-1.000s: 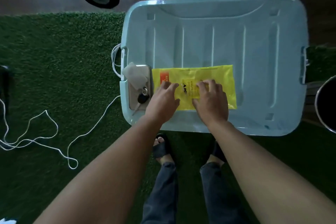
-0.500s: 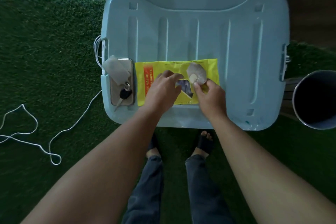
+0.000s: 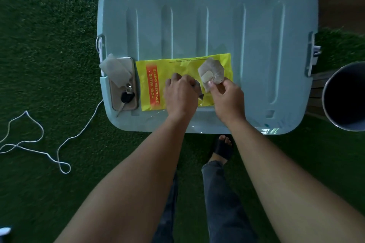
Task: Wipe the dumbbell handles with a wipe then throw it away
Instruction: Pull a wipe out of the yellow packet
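Wipe pack (image 3: 177, 65) flap (image 3: 212, 74) is pinched back at 1 o'clock by right hand (image 3: 227, 96), letting curled left hand (image 3: 180, 94), grip unclear, get inside.

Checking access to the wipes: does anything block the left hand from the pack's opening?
Nothing visible does. The right hand pinches the seal flap, peeled back off the yellow pack; the left hand sits at the opening.
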### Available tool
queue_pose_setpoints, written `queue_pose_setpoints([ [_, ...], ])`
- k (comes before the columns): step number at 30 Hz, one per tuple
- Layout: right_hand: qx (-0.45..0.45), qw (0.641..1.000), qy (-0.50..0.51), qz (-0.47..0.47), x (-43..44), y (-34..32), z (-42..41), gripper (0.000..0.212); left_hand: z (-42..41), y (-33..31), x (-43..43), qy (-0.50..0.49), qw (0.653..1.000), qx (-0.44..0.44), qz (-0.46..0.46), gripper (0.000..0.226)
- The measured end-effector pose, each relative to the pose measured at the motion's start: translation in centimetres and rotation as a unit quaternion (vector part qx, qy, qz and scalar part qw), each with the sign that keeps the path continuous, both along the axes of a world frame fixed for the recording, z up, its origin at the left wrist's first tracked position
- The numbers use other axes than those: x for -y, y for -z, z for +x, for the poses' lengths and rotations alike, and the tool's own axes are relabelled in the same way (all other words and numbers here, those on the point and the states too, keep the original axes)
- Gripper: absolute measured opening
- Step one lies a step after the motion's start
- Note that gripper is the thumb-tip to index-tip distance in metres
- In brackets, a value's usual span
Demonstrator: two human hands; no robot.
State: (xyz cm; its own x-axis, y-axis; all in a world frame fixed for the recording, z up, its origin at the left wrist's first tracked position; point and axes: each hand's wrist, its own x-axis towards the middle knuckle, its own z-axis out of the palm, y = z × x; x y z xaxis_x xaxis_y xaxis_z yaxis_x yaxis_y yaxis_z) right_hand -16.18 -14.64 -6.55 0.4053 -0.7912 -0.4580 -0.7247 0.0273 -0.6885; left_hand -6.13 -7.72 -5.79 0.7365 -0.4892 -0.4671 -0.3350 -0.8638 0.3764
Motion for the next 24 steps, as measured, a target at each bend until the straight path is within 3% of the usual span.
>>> queue_pose_setpoints([
  [4, 0.004, 1.0, -0.009, -0.013, 0.0, 0.0, -0.1, 0.026, 0.0, 0.2, 0.7, -0.049, 0.998, -0.023, 0.028, 0.012],
  [13, 0.007, 1.0, -0.017, -0.015, -0.5, -0.3, 0.1, 0.027, 0.5, -0.3, -1.5, -0.073, 0.991, -0.06, -0.097, 0.008],
  [24, -0.001, 0.999, -0.032, -0.027, -1.0, -0.2, 0.2, 0.029, 1.4, -0.7, -2.8, -0.121, 0.976, -0.104, -0.148, 0.007],
])
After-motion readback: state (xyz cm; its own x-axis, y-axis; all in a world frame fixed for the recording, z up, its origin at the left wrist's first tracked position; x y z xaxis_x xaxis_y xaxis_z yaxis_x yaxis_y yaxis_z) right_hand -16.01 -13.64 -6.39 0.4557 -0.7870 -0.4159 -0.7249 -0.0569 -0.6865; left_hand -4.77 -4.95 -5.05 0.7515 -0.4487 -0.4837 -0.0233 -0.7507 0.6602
